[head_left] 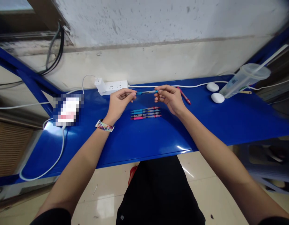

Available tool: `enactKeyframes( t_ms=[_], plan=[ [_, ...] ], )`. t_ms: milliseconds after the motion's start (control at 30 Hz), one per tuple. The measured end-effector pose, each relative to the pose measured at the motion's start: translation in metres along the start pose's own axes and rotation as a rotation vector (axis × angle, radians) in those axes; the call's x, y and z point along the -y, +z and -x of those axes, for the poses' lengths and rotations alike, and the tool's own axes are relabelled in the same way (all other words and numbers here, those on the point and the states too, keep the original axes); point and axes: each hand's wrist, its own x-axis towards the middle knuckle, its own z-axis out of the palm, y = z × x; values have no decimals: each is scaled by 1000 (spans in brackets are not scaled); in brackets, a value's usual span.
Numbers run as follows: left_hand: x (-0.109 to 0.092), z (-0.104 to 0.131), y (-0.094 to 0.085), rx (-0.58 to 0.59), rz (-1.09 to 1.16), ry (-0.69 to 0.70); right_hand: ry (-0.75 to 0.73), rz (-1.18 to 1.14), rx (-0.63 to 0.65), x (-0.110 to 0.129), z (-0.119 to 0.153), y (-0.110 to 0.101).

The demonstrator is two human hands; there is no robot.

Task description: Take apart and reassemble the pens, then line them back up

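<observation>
Between my two hands a blue pen (146,92) with a clear barrel is held level above the table. My left hand (121,101) pinches its left end, and my right hand (169,97) pinches the right end. Just below, several pens (145,113) lie side by side on the blue table, with blue, grey and pink grips and some red ends. To the right of my right hand, a red pen (184,96) lies slanted on the table, partly hidden by that hand.
A white power strip (114,86) with a plugged-in charger stands against the wall, its cable running right. At left is a blurred phone (69,109) on a charging cable. Two white rounded objects (217,97) and a clear plastic cup (245,79) with a straw stand at right.
</observation>
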Motion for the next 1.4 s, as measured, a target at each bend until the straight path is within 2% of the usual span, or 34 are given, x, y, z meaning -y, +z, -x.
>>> enactKeyframes(
  t_ms=[133,233,333,433,633,833,1100,1400],
  plan=[
    [0,0,1,-5,26,15,66,-111,23,3,0,2],
    [-1,0,2,-25,62,26,185,-241,90,5,0,1],
    [-2,0,3,-55,92,23,252,-268,148,5,0,0],
    [-3,0,3,-76,98,5,234,-229,158,3,1,0],
    [-3,2,4,-61,135,-23,204,-230,61,-4,1,3],
    [-4,2,7,-73,153,-36,121,-119,87,-2,-1,2],
    [-9,5,8,-49,191,-65,130,-142,49,-1,-1,3],
    [-8,8,9,-76,157,-46,152,-74,81,10,4,4]
  ],
)
